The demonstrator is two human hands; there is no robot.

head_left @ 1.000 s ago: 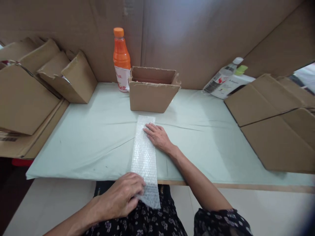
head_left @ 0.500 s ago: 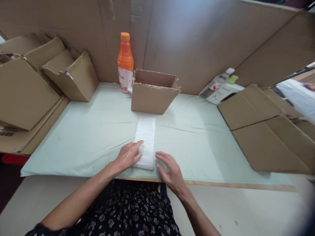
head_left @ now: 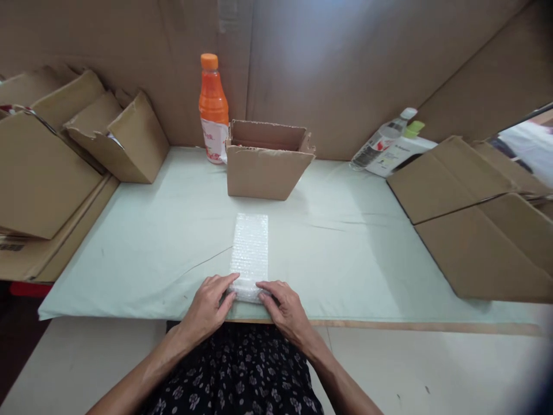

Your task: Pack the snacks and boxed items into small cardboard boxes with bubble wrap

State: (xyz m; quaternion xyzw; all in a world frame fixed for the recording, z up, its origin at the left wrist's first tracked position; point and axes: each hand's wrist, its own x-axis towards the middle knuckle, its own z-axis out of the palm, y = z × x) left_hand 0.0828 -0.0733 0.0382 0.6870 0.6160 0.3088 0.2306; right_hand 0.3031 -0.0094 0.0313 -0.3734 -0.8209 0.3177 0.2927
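A strip of clear bubble wrap (head_left: 250, 245) lies lengthwise on the pale green cloth (head_left: 328, 259), close to the table's front edge. Its near end looks folded or rolled into a thicker part. My left hand (head_left: 209, 302) grips the left side of that near end between thumb and fingers. On the opposite side, my right hand (head_left: 283, 305) pinches the right corner in the same way. Whether anything lies inside the fold cannot be made out.
Behind the strip stands an open cardboard box (head_left: 263, 173), with an orange bottle (head_left: 213, 109) beside it. Cardboard boxes (head_left: 125, 138) line the left. At right are a clear plastic bottle (head_left: 382, 141), a white container (head_left: 401, 154) and more cardboard (head_left: 484, 230).
Both hands have come down to the near end of the bubble wrap and taken hold of its two sides. The right hand was apart from it before. The near end now looks thicker.
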